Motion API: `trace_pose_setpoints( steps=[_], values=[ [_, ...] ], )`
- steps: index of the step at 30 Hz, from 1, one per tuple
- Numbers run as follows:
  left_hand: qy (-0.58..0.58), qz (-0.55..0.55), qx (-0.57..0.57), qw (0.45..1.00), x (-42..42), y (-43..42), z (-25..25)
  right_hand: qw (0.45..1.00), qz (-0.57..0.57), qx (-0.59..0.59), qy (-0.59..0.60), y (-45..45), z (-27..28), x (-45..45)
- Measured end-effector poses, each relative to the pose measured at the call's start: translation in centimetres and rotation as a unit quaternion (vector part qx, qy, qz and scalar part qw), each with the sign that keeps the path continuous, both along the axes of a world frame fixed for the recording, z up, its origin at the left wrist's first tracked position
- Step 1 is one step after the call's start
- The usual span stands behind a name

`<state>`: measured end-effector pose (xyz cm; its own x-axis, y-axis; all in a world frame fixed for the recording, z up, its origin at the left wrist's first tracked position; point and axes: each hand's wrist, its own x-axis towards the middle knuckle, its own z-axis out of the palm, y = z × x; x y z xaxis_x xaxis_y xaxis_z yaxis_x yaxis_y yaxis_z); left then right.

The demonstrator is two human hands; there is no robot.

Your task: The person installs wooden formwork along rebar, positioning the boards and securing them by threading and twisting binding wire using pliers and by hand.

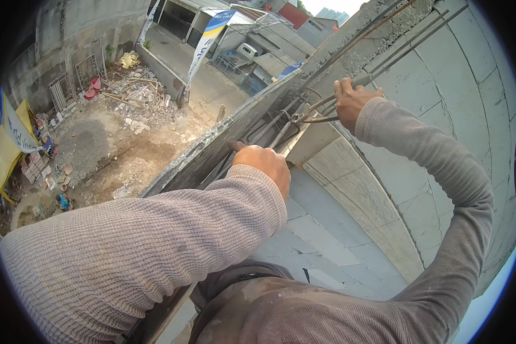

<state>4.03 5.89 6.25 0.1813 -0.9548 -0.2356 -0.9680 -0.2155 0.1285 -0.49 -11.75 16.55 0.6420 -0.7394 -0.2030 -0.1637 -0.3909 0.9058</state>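
Rebar (323, 104), beside wall (206, 148): I judge it stiff, heavy, rough; hold straight lengths. Right hand (352, 103), inward of wall: curled round rebar. Left hand (262, 166), near wall: grip hidden, cannot tell.

Left hand: curled (262, 166), knuckles up, at the near end of the steel bars (279, 132); its grip is hidden.
Right hand: over the bars farther along (352, 106), fingers bent.
Wall: pale blocks (436, 86) right of the bars.
Board: a dark upright edge (199, 150) left of them.
Ground below: rubble (135, 94), a gravel patch (83, 143), a person in blue (63, 202).
Street: a tall flag (209, 39), a white truck (247, 50).
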Motion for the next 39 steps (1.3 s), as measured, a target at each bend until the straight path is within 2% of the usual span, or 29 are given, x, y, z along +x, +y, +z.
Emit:
trace_pose_setpoints(
  steps=[5, 7, 8, 10, 14, 16, 17, 19, 22, 24, 35, 38, 39],
  values=[
    [-0.008, -0.015, -0.004, 1.000, 0.1, 0.0, -0.2, 0.999, -0.015, 0.049, 0.009, 0.3, 0.4, 0.5],
    [-0.007, -0.018, -0.004, 1.000, 0.1, 0.0, -0.2, 0.994, 0.089, 0.003, 0.057, 0.0, 0.5, 0.1],
    [-0.013, -0.020, -0.005, 1.000, 0.1, 0.0, -0.2, 0.994, 0.088, 0.003, 0.057, -0.3, 0.7, 0.0],
    [-0.020, -0.022, -0.005, 1.000, 0.0, 0.1, -0.2, 0.979, 0.177, -0.032, 0.094, -1.1, 0.9, -0.1],
    [-0.007, -0.020, -0.008, 1.000, 0.1, 0.2, -0.2, 0.986, 0.167, -0.013, 0.000, -2.4, 0.2, -0.3],
    [-0.019, -0.032, -0.008, 0.999, 0.1, 0.1, -0.1, 0.995, 0.070, 0.063, -0.014, -2.5, 0.8, 0.6],
    [-0.004, -0.025, 0.000, 1.000, 0.1, 0.1, -0.1, 0.995, 0.070, 0.064, -0.013, -3.4, 0.8, 0.6],
    [0.014, -0.018, 0.008, 1.000, 0.1, 0.0, -0.1, 0.987, 0.144, 0.060, 0.041, -5.8, 0.7, 0.3],
    [0.017, -0.020, 0.005, 1.000, 0.2, 0.1, -0.1, 0.982, 0.171, 0.075, 0.041, -7.1, 0.8, 0.6],
    [-0.015, -0.028, 0.011, 0.999, 0.1, 0.1, 0.0, 0.981, 0.174, 0.074, 0.046, -7.2, 1.0, 0.9],
    [0.009, -0.014, 0.002, 1.000, 0.2, -0.1, 0.1, 0.980, 0.189, 0.015, 0.057, -4.4, 1.2, 0.9],
    [0.018, -0.003, -0.005, 1.000, 0.1, -0.1, 0.1, 0.984, 0.143, -0.031, 0.106, -2.5, 1.5, 2.0],
    [0.014, -0.005, -0.005, 1.000, 0.1, -0.1, 0.0, 0.965, 0.191, -0.055, 0.169, -2.2, 1.8, 2.4]
  ],
)
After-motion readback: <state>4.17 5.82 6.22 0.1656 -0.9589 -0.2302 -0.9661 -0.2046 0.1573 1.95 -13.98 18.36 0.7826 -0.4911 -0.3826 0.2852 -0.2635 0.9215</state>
